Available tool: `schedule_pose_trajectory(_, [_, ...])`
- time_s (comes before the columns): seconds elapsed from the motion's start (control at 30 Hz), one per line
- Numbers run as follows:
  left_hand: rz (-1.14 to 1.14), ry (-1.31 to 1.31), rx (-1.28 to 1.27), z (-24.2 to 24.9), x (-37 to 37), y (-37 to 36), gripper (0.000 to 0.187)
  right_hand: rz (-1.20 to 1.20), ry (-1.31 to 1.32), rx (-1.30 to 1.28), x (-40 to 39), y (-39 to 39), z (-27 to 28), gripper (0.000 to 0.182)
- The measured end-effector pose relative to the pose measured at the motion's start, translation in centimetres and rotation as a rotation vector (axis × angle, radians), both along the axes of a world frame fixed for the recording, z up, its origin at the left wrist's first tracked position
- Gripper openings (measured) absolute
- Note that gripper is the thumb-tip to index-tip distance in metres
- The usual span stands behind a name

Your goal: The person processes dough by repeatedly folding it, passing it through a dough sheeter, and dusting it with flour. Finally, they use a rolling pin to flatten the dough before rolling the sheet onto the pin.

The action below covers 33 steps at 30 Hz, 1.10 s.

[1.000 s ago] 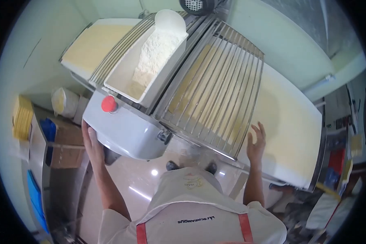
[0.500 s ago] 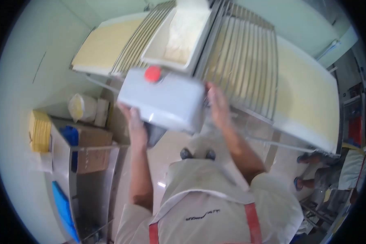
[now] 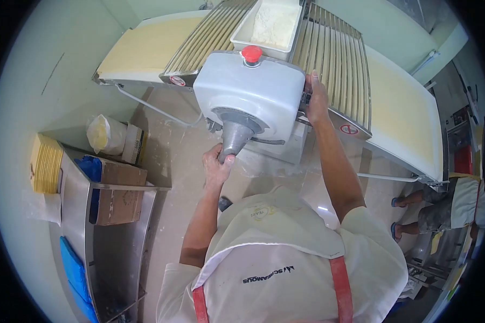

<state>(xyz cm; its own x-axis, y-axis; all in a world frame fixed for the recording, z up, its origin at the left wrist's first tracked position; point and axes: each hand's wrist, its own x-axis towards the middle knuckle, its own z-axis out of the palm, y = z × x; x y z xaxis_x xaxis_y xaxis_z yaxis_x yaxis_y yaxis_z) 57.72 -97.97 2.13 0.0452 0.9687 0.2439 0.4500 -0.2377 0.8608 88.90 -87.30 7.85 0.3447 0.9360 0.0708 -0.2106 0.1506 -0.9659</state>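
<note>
A white dough sheeter housing (image 3: 253,89) with a red stop button (image 3: 251,53) on top stands in front of me. My left hand (image 3: 217,165) is closed around the end of the grey cone-shaped lever (image 3: 233,140) on the housing's front. My right hand (image 3: 316,98) rests at the housing's right side, against the edge of the metal safety grille (image 3: 337,56); what its fingers grip is hidden. A white tray of flour (image 3: 272,24) sits on top behind the button. Cream conveyor belts (image 3: 145,46) extend left and right.
A steel shelf rack (image 3: 108,215) at the left holds a cardboard box (image 3: 118,191), blue items and yellow stacked trays (image 3: 44,164). A bag (image 3: 105,134) lies on the floor by the wall. Another person's legs (image 3: 420,215) stand at the right beside the belt.
My view has tilted down and the machine's front face shows. My left hand has moved from the housing's lower left edge onto the grey lever; my right hand has shifted to the housing's right side.
</note>
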Motion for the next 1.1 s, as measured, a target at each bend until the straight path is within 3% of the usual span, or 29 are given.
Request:
schedule_pose_trajectory(0.3, [0.037,-0.121,0.215,-2.2,-0.4,-0.2,0.076,-0.025,-0.095,-0.030,0.8,1.4,-1.2,0.065])
schedule_pose_trajectory(0.6, [0.072,-0.100,0.185,-3.5,-0.8,0.1,0.051,-0.071,-0.140,-0.028,0.5,2.1,-1.6,0.066])
schedule_pose_trajectory(0.87, [0.083,-0.014,0.189,-2.6,-1.3,0.0,0.054,0.001,-0.056,-0.043,0.1,1.2,-0.3,0.069])
schedule_pose_trajectory(1.07, [0.056,-0.012,0.242,-2.1,-1.3,0.2,0.063,-0.057,-0.162,-0.047,0.9,2.0,-1.5,0.062])
schedule_pose_trajectory(1.1, [0.044,-0.012,0.233,-2.1,-1.4,0.2,0.064,-0.058,-0.336,-0.023,0.6,1.1,0.0,0.058])
